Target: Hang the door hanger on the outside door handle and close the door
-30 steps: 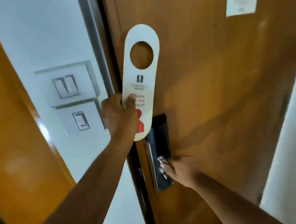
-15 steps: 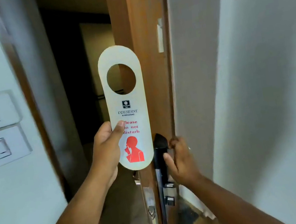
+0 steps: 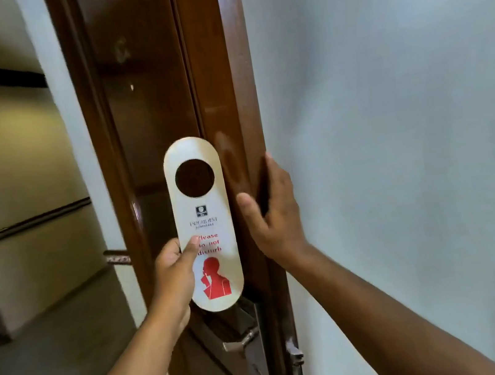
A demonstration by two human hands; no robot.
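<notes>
Left hand (image 3: pixel 172 264) pinches hanger (image 3: pixel 203 223) low, thumb on print; right hand (image 3: pixel 271 212) clasps door (image 3: pixel 225 93) edge, steadying; handle (image 3: pixel 241 340) sits just below hanger; best lower hole to lever tip, slide on squarely; corridor wall (image 3: pixel 8 160) beyond.

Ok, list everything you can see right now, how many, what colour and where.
door hanger: one, white with red print, upright before the door's face
door: one, dark brown wood, centre, open
lever handle: one, silver, on the door's face below the hanger
second handle: one, dark metal, low on the door's other side
wall: one, pale grey, right
corridor wall: one, beige with dark rails, left
left hand: pinches the hanger's lower left edge
right hand: grips the door's edge
</notes>
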